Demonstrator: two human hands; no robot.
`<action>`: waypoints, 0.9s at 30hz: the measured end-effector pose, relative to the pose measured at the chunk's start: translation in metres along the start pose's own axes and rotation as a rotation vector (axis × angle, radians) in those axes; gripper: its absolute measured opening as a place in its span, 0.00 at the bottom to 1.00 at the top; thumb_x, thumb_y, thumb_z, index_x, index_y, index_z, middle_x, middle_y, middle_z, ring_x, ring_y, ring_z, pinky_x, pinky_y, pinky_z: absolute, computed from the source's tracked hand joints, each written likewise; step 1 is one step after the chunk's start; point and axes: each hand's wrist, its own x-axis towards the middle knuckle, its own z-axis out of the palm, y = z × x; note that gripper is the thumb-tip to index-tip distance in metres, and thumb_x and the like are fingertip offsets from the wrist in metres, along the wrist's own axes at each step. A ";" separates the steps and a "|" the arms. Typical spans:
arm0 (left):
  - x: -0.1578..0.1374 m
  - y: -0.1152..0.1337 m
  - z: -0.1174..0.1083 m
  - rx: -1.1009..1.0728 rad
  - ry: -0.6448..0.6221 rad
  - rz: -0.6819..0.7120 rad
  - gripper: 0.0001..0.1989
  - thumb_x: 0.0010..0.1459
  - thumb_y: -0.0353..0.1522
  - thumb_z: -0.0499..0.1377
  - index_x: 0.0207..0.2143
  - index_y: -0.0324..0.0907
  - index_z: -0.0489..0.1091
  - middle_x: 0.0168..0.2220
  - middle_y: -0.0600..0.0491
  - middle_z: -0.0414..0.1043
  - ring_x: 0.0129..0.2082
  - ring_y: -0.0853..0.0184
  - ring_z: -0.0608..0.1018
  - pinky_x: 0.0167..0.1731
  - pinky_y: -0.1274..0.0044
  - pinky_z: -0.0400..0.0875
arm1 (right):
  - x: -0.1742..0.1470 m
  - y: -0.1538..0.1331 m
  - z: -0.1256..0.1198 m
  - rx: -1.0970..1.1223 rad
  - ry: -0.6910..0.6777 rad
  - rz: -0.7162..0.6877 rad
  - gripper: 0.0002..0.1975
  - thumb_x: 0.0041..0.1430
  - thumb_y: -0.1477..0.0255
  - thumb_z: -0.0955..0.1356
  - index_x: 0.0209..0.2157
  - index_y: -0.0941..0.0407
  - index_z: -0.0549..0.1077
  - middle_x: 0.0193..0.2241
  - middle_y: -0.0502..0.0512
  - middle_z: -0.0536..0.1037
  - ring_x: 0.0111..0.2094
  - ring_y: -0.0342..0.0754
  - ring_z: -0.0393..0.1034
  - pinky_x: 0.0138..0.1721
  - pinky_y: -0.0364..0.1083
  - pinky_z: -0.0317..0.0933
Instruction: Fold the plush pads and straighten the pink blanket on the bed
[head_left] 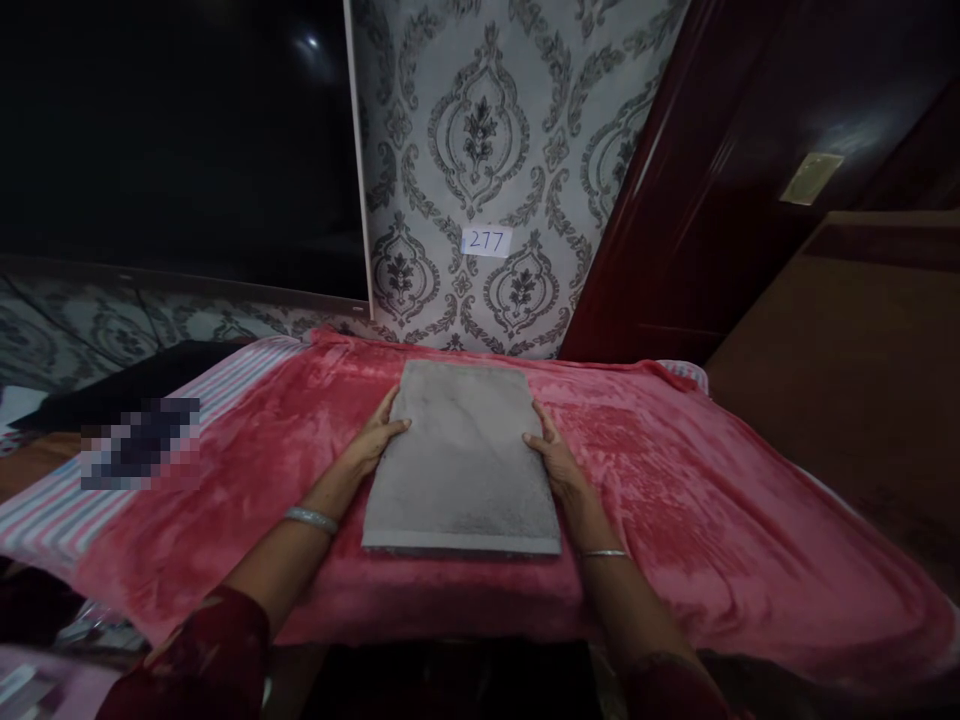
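Observation:
A grey folded towel [465,455] lies on a red plush blanket [630,480], with a pale band along its near edge. My left hand [375,440] grips its left side, thumb on top and fingers along the edge. On the opposite side my right hand [559,462] holds it the same way, thumb over the top. The fingers of both hands are partly hidden at the towel's sides.
A striped cloth [45,510] shows under the blanket at the left, with a blurred-out dark item [142,445] on it. Behind are a large dark screen [172,140], patterned wallpaper, a paper label [487,241] reading 277, and a dark red panel [675,200].

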 end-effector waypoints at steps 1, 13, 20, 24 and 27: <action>0.000 -0.002 -0.001 0.005 0.014 -0.038 0.52 0.44 0.27 0.69 0.71 0.50 0.54 0.60 0.47 0.73 0.41 0.63 0.83 0.37 0.77 0.78 | 0.000 0.004 -0.001 0.002 0.002 0.040 0.53 0.40 0.63 0.76 0.70 0.43 0.58 0.64 0.52 0.70 0.55 0.60 0.73 0.53 0.59 0.70; -0.005 -0.012 -0.006 0.012 -0.019 -0.055 0.46 0.44 0.33 0.73 0.66 0.44 0.61 0.48 0.46 0.81 0.40 0.60 0.83 0.37 0.75 0.78 | -0.001 0.019 -0.006 -0.017 0.049 0.073 0.51 0.43 0.58 0.76 0.69 0.45 0.58 0.61 0.53 0.73 0.54 0.61 0.74 0.54 0.61 0.68; -0.005 -0.017 -0.007 0.003 0.005 -0.053 0.47 0.45 0.34 0.72 0.67 0.42 0.58 0.47 0.45 0.81 0.39 0.60 0.84 0.37 0.74 0.78 | 0.002 0.026 -0.011 -0.032 0.043 0.073 0.48 0.44 0.58 0.76 0.68 0.44 0.61 0.61 0.53 0.73 0.55 0.60 0.73 0.55 0.61 0.68; -0.007 -0.013 -0.004 -0.011 0.013 -0.053 0.45 0.45 0.31 0.71 0.66 0.42 0.61 0.50 0.46 0.80 0.41 0.60 0.83 0.39 0.75 0.78 | 0.001 0.025 -0.009 -0.023 0.061 0.069 0.49 0.43 0.58 0.76 0.68 0.46 0.61 0.62 0.54 0.72 0.55 0.59 0.73 0.56 0.60 0.67; -0.009 -0.011 -0.002 -0.014 0.020 -0.054 0.44 0.45 0.31 0.71 0.66 0.42 0.62 0.51 0.46 0.80 0.42 0.60 0.84 0.39 0.75 0.79 | 0.000 0.022 -0.007 -0.006 0.059 0.081 0.49 0.42 0.59 0.76 0.67 0.46 0.62 0.61 0.55 0.73 0.54 0.60 0.74 0.57 0.60 0.66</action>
